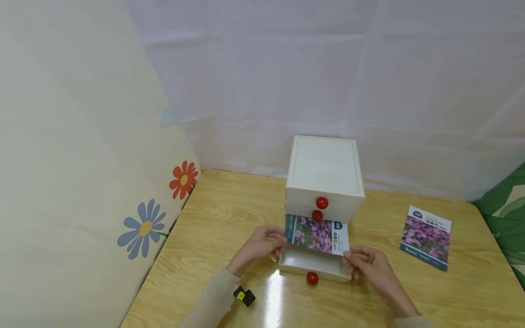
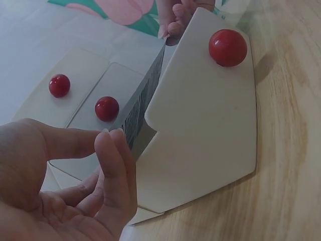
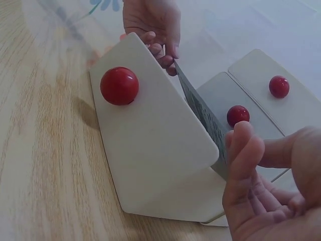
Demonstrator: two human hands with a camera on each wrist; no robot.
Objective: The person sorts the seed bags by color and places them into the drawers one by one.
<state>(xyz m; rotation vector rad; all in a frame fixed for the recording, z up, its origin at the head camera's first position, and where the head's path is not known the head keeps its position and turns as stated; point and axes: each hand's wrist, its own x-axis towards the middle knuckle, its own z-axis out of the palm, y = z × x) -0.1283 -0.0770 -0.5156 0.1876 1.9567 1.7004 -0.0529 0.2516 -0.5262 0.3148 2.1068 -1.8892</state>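
Observation:
A flat packet with a purple-flower picture (image 1: 313, 233), perhaps a seed packet, lies sideways over the pulled-out bottom drawer (image 1: 295, 272) of a small white cabinet (image 1: 326, 164). My left hand (image 1: 262, 243) pinches its left end between thumb and fingertips. At the other end, my right hand (image 1: 369, 265) pinches the near corner. Both wrist views show the packet's grey printed underside (image 3: 203, 113) tilted above the drawer's front wall (image 2: 200, 110). Its far edge lies close under the closed upper drawers, near their red knobs (image 2: 107, 109).
A second purple-flower packet (image 1: 426, 238) lies on the wood-grain table (image 1: 242, 200) to the right of the cabinet. White cloth (image 1: 266, 82) hangs behind the table. A flower-printed panel (image 1: 94, 159) borders the left side. The open drawer's red knob (image 1: 312, 278) sticks out frontward.

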